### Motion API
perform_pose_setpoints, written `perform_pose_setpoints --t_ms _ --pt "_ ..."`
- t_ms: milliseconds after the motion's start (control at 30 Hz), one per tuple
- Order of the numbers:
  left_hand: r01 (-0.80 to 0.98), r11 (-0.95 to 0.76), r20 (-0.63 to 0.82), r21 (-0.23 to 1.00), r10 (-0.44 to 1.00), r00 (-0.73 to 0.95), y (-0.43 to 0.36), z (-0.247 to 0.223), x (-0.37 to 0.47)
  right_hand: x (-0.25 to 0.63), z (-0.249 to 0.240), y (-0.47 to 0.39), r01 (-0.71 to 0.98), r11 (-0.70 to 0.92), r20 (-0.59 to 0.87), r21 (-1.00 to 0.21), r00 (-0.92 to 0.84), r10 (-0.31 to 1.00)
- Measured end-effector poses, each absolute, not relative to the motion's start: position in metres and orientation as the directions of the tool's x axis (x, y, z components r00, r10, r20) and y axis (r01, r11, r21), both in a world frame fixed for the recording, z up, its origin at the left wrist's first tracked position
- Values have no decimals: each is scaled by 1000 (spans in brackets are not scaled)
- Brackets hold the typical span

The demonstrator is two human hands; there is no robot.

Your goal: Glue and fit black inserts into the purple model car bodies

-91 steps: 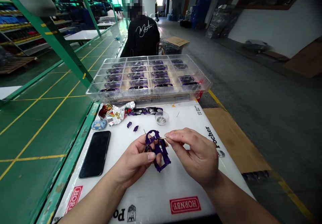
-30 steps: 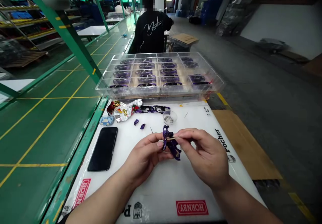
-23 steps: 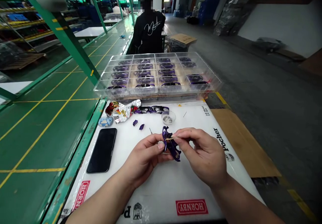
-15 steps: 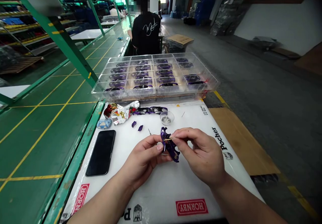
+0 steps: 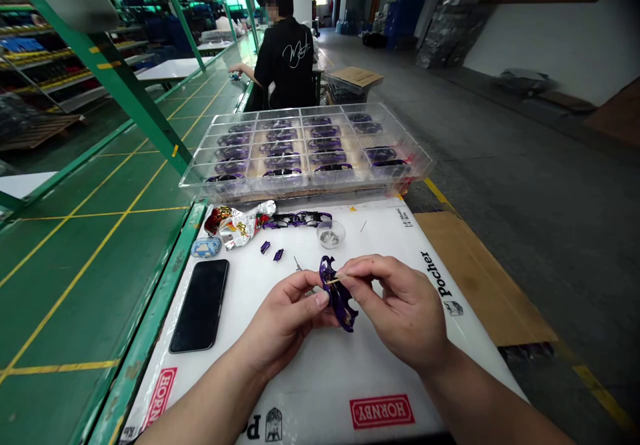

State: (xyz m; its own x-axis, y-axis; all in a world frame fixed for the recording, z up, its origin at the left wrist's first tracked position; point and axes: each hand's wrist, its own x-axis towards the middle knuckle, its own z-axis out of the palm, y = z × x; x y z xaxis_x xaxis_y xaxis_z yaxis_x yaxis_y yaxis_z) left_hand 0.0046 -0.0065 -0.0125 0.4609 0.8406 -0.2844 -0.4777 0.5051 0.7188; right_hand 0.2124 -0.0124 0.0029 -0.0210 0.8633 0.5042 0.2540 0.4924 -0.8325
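My left hand [image 5: 295,308] grips a small purple car body shell [image 5: 343,305] between thumb and fingers, tilted over the white work surface. A thin pale wooden stick [image 5: 334,281] is pinched in my right hand [image 5: 397,305], its tip against the inside of the shell. Beyond my hands stands a small clear dish [image 5: 331,235] with tiny silvery bits in it. Two small purple parts [image 5: 265,248] lie left of the dish. Behind them are more purple shells [image 5: 297,220]. Pointed metal tweezers [image 5: 298,265] lie partly hidden behind my left hand.
A clear compartment tray [image 5: 305,182] of purple shells stands at the back. On the left lie a black phone [image 5: 199,306], a crumpled snack wrapper [image 5: 245,226] and a blue-white packet [image 5: 205,247]. A co-worker in black [image 5: 287,65] sits beyond, along the green conveyor bench [image 5: 100,265].
The shell has tilted slightly and sits a little lower in my left hand. The stick stays at it. The co-worker's arm now reaches out to a small blue thing on the bench.
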Motion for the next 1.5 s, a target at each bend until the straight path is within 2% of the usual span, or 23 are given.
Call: perform_pose_setpoints --t_ms 467,767,1133,1500 --pt "-429 499 -302 753 841 449 -5 -16 5 213 6 -13 261 489 500 -832 -28 865" --pt "-384 487 -347 785 858 379 -5 -13 6 212 6 -13 270 497 505 -825 -44 862" --pt "-332 445 -333 832 879 343 -5 -12 6 213 4 -14 272 499 505 -823 -51 861" --pt "-404 503 -339 764 846 412 -1 -14 4 214 6 -12 233 480 486 -846 -35 873"
